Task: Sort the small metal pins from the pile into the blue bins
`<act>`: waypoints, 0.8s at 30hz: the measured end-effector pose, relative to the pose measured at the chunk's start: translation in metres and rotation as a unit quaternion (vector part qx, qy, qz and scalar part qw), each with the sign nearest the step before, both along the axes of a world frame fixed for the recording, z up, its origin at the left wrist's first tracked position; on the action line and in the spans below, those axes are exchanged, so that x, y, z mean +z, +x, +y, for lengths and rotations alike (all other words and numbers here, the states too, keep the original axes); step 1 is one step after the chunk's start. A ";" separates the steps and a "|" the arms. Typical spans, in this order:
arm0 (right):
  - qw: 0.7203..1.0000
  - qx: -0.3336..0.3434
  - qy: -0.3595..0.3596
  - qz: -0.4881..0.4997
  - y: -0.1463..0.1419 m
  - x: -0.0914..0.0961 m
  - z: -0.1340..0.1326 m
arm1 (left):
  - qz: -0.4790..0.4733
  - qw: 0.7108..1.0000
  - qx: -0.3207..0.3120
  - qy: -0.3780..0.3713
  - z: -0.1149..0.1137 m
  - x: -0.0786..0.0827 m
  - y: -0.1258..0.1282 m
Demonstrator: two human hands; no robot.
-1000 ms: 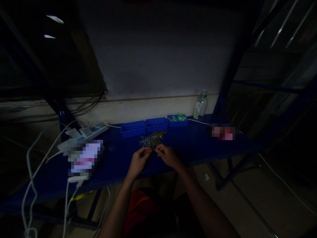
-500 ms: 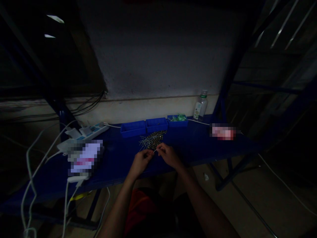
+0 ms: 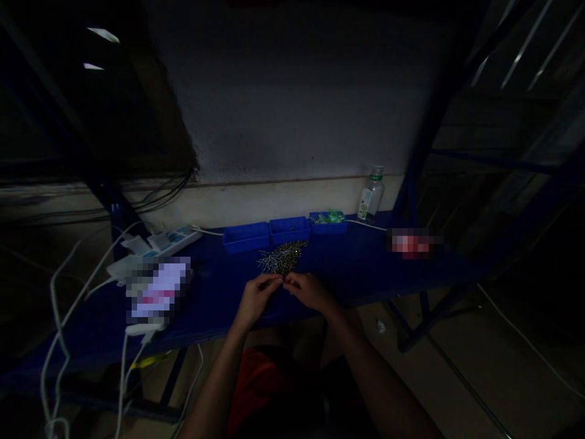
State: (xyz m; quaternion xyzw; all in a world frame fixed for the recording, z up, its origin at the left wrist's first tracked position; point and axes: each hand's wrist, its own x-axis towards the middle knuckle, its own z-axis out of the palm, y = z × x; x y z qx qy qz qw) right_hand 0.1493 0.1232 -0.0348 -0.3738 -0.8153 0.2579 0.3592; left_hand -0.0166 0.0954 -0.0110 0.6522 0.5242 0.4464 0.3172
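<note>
My left hand [image 3: 258,297] and my right hand [image 3: 307,289] meet fingertip to fingertip over the front part of the blue table [image 3: 356,268]. Both are closed in a pinch; what lies between the fingers is too small and dark to name. Just beyond the fingertips lies a pile of small metal pieces [image 3: 284,256], with thin silvery pins pointing left and brownish, rounder parts on the right. Behind the pile stand a blue bin [image 3: 247,246] on the left, a middle blue bin [image 3: 289,238] and a right blue bin [image 3: 329,228] holding green plastic material [image 3: 333,216].
A clear bottle [image 3: 371,198] stands at the back right by the wall. A blurred-out red item [image 3: 411,244] lies at the right. On the left are a power strip [image 3: 176,242] with plugs, a blurred-out white-and-pink item [image 3: 159,289] and loose white cables [image 3: 55,317].
My hands have drawn together until the fingertips meet. The thin light-coloured pin that showed between them is now hidden. The pile and bins look unchanged.
</note>
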 end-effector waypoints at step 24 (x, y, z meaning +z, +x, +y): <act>0.991 -0.038 -0.062 0.116 0.001 0.002 0.005 | 0.001 0.999 0.023 -0.022 0.002 -0.002 -0.003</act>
